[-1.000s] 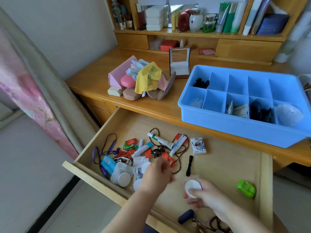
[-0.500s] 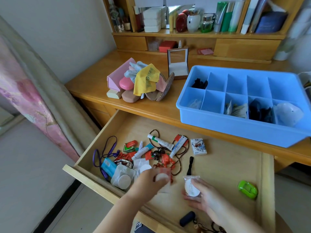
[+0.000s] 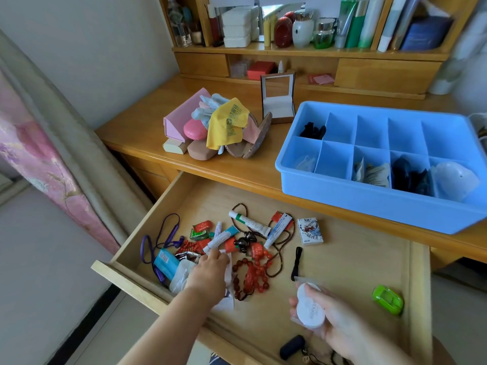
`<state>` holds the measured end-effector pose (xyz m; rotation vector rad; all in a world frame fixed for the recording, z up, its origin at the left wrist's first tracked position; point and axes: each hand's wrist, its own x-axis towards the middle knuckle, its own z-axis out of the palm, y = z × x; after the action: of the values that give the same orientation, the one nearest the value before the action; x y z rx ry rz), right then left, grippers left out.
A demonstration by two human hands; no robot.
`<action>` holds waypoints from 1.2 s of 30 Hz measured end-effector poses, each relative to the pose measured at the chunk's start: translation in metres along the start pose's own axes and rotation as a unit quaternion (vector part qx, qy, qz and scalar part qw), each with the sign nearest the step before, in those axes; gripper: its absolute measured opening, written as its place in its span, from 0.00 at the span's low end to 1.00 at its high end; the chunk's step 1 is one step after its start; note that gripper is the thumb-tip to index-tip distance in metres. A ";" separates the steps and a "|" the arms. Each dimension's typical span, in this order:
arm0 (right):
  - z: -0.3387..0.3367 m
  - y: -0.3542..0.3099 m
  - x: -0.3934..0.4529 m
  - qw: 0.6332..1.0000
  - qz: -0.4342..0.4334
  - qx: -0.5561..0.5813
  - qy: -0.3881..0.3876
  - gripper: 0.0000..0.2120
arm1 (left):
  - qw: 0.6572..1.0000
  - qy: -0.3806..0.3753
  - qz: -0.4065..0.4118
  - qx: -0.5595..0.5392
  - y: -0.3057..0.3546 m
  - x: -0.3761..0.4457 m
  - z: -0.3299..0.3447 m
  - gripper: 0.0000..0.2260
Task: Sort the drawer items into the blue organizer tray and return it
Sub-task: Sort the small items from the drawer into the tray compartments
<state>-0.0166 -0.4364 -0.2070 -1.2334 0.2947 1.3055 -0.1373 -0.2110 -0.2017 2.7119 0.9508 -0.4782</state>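
Wooden desk [image 3: 147, 143] with shelves behind, carrying blue organizer tray [image 3: 369, 204] on top at right, a few compartments already filled; open drawer [image 3: 355, 262] below, most clutter heaped at its left. Mid-gathering, by the look of it: right hand [image 3: 340, 325] gripping white round disc in clear wrap [image 3: 309, 308], left hand [image 3: 210, 272] down on white packets [image 3: 181, 275], fingers hidden, grip impossible to tell. Next, probably: lift both up and drop into one free compartment.

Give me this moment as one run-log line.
stage: picking from drawer | left hand: reaching into clutter, grip unclear | right hand: holds white round case | blue organizer tray: on desk
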 end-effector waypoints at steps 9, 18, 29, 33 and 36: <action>0.016 0.001 -0.009 0.998 -0.006 0.049 -0.050 0.16 | 0.943 -0.001 -0.012 -0.334 0.026 -0.020 -0.027 0.07; 0.029 -0.006 -0.009 0.995 -0.036 0.036 -0.091 0.18 | 0.963 0.083 0.061 -0.248 0.072 -0.052 0.000 0.13; 0.012 -0.006 -0.027 0.997 -0.049 0.029 -0.043 0.10 | 0.984 -0.027 -0.175 0.016 -0.043 -0.026 -0.017 0.13; 0.011 -0.018 -0.036 0.997 -0.057 0.020 -0.051 0.15 | 0.983 -0.007 -0.112 -0.144 -0.024 -0.024 -0.037 0.08; 0.014 -0.033 -0.044 0.995 -0.072 0.032 -0.069 0.23 | 0.922 0.003 -0.049 -0.384 0.021 -0.038 -0.065 0.04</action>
<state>-0.0101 -0.4427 -0.1510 -1.0844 0.1449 1.2412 -0.1375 -0.2278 -0.1256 1.9604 1.0069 -0.0703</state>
